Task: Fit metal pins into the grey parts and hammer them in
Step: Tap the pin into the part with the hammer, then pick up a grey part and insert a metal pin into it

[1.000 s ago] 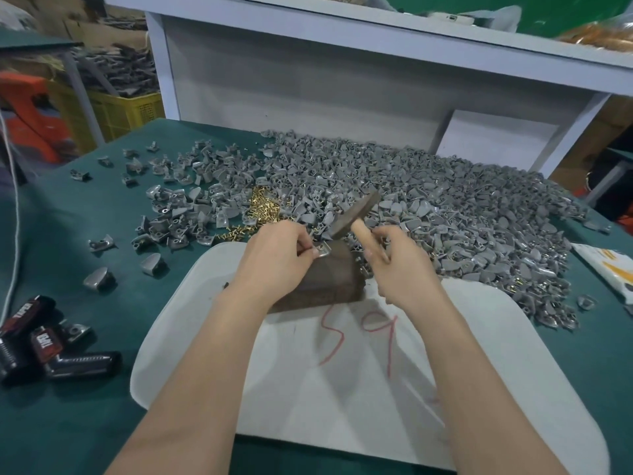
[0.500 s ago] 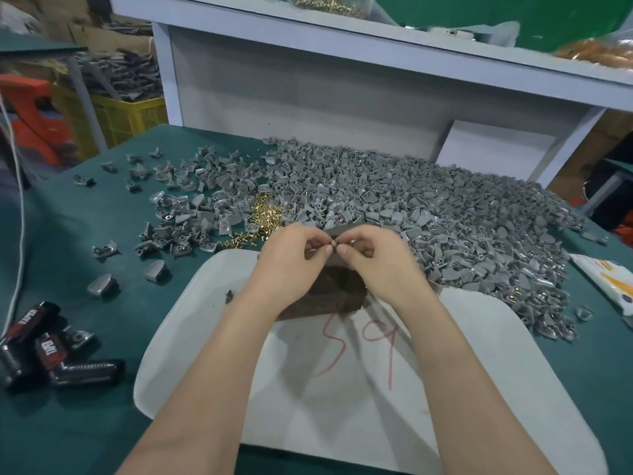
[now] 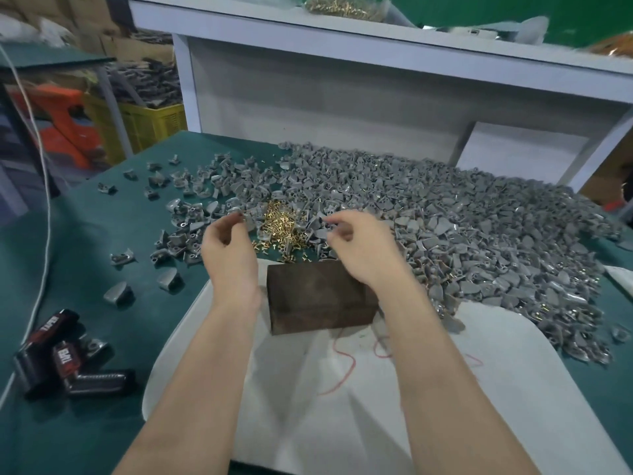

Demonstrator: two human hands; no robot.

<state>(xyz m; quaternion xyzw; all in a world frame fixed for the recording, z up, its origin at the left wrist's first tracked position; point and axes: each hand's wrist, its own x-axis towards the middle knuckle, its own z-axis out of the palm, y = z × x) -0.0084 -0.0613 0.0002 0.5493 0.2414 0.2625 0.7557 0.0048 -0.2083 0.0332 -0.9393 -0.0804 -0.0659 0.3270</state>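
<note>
Nearest: a white board [image 3: 342,406] lies on the green table [image 3: 85,234], with black tools [image 3: 72,358] to its left. A wooden block [image 3: 318,299] rests at the board's far edge, nothing on its top face.

Above and just beyond the block, the left grip [image 3: 229,252] and the right grip [image 3: 366,248] hover apart from each other. On each, the fingers curl toward the thumb. Blur prevents confirming whether either is clamped on a piece, so I cannot tell.

Between the two lies a heap of brass-coloured metal pins [image 3: 279,224], touching the grey parts [image 3: 462,241], which spread in a broad pile to the far right. A few grey parts are scattered to the left.

Assessment: the pins look tiny, light, stiff and smooth, likely to roll or slip. Pinch one by the shank between thumb and fingertip. The grey parts appear light and rigid, with a curved outer shell. Hold one by its flatter sides, hole upward, seated on the block.

Farthest: a white shelf [image 3: 376,39] carrying a bag of further pins [image 3: 342,6].
</note>
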